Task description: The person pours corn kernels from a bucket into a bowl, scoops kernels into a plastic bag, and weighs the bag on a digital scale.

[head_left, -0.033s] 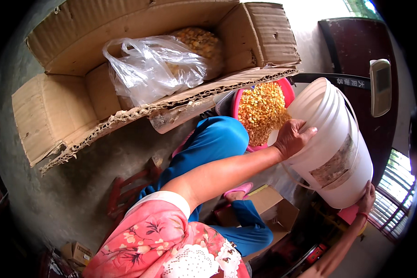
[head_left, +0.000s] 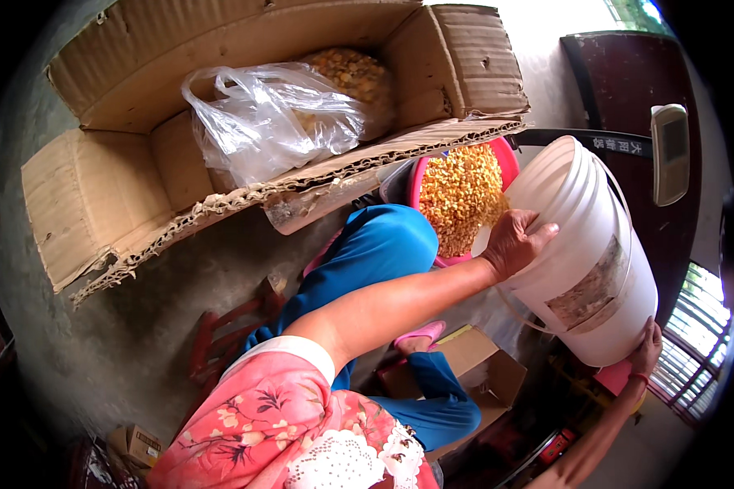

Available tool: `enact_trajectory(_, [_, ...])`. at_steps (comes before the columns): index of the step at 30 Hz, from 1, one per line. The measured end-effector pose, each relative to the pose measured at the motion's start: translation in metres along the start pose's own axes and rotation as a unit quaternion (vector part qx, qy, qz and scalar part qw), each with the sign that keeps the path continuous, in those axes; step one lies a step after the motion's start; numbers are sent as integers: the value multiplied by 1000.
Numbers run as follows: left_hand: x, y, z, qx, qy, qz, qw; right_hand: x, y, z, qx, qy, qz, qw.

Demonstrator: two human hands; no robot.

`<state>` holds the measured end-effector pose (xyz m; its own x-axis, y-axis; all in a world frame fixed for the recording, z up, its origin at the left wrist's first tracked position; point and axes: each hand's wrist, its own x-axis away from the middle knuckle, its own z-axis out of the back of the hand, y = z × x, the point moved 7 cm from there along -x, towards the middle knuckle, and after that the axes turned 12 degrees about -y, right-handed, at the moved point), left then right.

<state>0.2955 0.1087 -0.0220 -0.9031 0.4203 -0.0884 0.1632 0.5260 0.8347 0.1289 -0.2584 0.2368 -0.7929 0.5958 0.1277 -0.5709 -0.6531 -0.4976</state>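
My left hand (head_left: 520, 243) is closed around the upper part of a tilted white plastic bucket (head_left: 583, 269), near its mouth, while my right hand (head_left: 646, 349) grips the bottom end. Yellow cracked grain (head_left: 457, 196) spills from the bucket into a pink basin (head_left: 506, 159), which is heaped with it. Some of the bucket's mouth is hidden by my left hand. A dirty label patch and a wire handle show on the bucket's side.
A large open cardboard box (head_left: 73, 196) holds plastic bags (head_left: 269, 122) of grain above me. A smaller box (head_left: 497, 375) lies by my pink slipper (head_left: 424, 330). There is a red wooden frame (head_left: 212, 334), a dark panel (head_left: 628, 73) and a barred window (head_left: 697, 326).
The stream of grain at the bucket's mouth looks slightly different. My hands and the bucket are almost exactly where they were.
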Motion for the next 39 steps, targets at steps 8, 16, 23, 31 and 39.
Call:
enact_trajectory(8, [2, 9, 4, 61, 22, -12, 998, 2, -40, -1, 44, -3, 11, 999])
enact_trajectory(16, [10, 14, 1, 118, 5, 7, 993, 20, -94, 11, 8, -25, 46, 999])
enact_trajectory(23, [8, 0, -5, 261, 21, 78, 962, 45, -125, -11, -20, -20, 60, 998])
enact_trajectory(31, [9, -3, -20, 160, -60, 47, 984, 89, -67, 0, -96, 28, 45, 994])
enact_trajectory(39, [0, 6, -76, -131, -181, -34, 974, 157, 183, -30, -254, 117, -121, 952])
